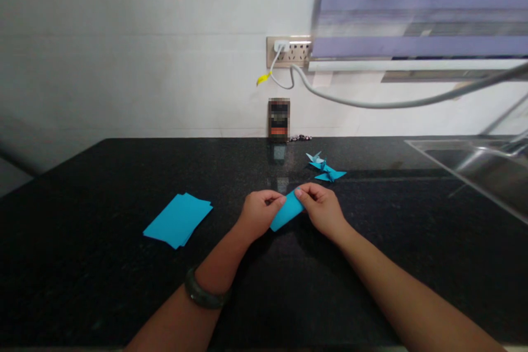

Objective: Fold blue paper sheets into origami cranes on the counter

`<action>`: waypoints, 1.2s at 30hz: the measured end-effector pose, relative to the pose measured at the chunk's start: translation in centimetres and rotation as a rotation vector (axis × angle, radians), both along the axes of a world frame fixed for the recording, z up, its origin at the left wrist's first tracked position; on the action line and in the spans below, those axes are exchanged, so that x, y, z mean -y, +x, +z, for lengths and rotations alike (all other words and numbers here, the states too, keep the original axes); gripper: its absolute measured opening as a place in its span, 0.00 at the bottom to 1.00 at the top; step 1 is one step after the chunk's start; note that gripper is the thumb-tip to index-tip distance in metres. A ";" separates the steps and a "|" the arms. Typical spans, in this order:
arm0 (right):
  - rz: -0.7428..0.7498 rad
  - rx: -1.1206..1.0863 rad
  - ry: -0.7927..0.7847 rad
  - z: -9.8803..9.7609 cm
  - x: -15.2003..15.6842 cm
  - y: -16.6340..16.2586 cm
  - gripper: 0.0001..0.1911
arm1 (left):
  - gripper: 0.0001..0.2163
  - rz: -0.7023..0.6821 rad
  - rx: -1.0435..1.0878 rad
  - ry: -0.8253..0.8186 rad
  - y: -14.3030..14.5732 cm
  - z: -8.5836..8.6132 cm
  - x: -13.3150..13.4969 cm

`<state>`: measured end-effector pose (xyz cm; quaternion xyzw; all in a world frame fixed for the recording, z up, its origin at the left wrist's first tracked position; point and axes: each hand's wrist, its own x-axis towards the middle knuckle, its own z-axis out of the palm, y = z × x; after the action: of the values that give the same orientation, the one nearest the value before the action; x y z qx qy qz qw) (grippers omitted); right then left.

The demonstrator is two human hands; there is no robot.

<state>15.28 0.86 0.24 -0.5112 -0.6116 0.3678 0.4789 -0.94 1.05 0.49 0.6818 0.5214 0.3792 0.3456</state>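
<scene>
My left hand (259, 213) and my right hand (322, 209) both pinch a folded sheet of blue paper (287, 211) just above the black countertop (371, 264). The fingertips of both hands meet at the paper's upper edge. A dark bangle (203, 292) circles my left wrist. A stack of flat blue paper sheets (178, 219) lies to the left of my left hand. Beyond my right hand rest folded blue paper figures (325, 168).
A small dark object (279, 118) stands against the white wall at the counter's back edge. A wall socket (289, 51) with a white plug and cable is above it. A metal sink (482, 168) is at the right. A purple-and-white shelf (416, 11) hangs overhead.
</scene>
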 end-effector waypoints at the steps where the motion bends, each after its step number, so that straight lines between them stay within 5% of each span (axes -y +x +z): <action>1: 0.003 0.015 0.009 0.0 0.0 0.0 0.11 | 0.10 -0.011 -0.012 -0.010 0.0 0.1 0.0; 36: 0.022 0.027 0.046 -0.1 0.1 0.1 0.11 | 0.09 -0.070 0.034 -0.001 -0.2 -0.3 -0.1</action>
<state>15.35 0.76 0.18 -0.4983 -0.6317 0.3521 0.4782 -1.14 1.11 0.22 0.6929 0.4916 0.3783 0.3676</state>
